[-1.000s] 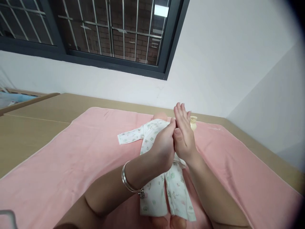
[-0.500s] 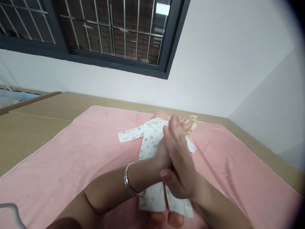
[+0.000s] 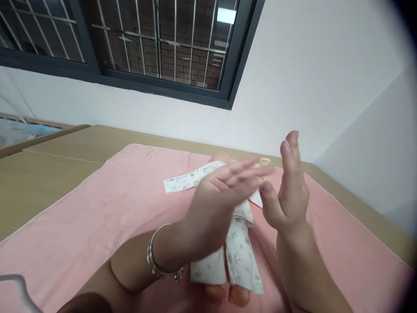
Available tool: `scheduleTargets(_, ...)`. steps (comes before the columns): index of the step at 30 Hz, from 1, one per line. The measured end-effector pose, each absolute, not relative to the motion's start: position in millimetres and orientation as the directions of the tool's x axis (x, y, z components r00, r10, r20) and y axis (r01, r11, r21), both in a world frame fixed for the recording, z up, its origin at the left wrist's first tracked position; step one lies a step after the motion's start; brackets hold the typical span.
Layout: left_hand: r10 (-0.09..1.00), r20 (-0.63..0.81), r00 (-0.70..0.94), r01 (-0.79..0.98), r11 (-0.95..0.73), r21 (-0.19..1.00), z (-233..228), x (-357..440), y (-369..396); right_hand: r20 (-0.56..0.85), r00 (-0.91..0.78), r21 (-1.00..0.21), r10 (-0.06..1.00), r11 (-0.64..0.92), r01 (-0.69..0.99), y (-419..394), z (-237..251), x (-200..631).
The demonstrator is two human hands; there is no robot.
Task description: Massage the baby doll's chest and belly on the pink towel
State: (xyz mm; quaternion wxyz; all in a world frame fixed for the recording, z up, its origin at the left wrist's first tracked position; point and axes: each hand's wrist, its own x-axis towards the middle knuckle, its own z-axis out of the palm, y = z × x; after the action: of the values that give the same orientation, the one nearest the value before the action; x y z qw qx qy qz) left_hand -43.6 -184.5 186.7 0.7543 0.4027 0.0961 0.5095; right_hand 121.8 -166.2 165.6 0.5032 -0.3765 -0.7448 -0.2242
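At nine o'clock, near the edge of the view, something pale blue (image 3: pixel 29 129) lies beyond a raised wooden edge (image 3: pixel 45 141). Below it, toward eight o'clock, a bare stretch of tan tabletop (image 3: pixel 52 178) shows, and in the corner a grey curved bar or tube (image 3: pixel 19 280) that is too cut off to name. A dark-framed window (image 3: pixel 166 93) with bars beyond the glass fills ten to twelve o'clock. A pink blanket (image 3: pixel 130 200) covers most of the tabletop.

A silver bracelet (image 3: pixel 151 258) circles the left wrist. The left hand (image 3: pixel 213 200) is flat and slightly blurred, its fingers stretched toward two o'clock; its grip is loose and has hold of nothing. It hides much of the trunk of a doll (image 3: pixel 241 256) that lies on the blanket, just below the centre of the view, head toward twelve and feet toward six. The doll wears a white printed outfit, one sleeve (image 3: pixel 180 182) reaching out toward nine.

Behind the left fingertips stands a pale yellow bottle (image 3: pixel 266 161), mostly hidden. The right hand (image 3: pixel 289 198) stands upright, fingers straight toward twelve, thumb spread toward eleven, grasping nothing. Its thumb and the left fingers nearly meet; whether they touch I cannot tell. White wall (image 3: pixel 325 78) fills one to three o'clock.
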Motion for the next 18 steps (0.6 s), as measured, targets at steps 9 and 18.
scheduleTargets(9, 0.96, 0.16, 0.231, -0.793, 0.091, 0.602, 169, -28, -111, 0.856, -0.279, -0.13, 0.435, 0.704, 0.699, -161, 150, 101)
scheduleTargets(18, 0.938, -0.057, 0.341, -0.672, 0.285, 0.683, 143, 12, -130, 0.696, -0.34, -0.336, 0.632, 0.706, 0.624, -150, 123, 69)
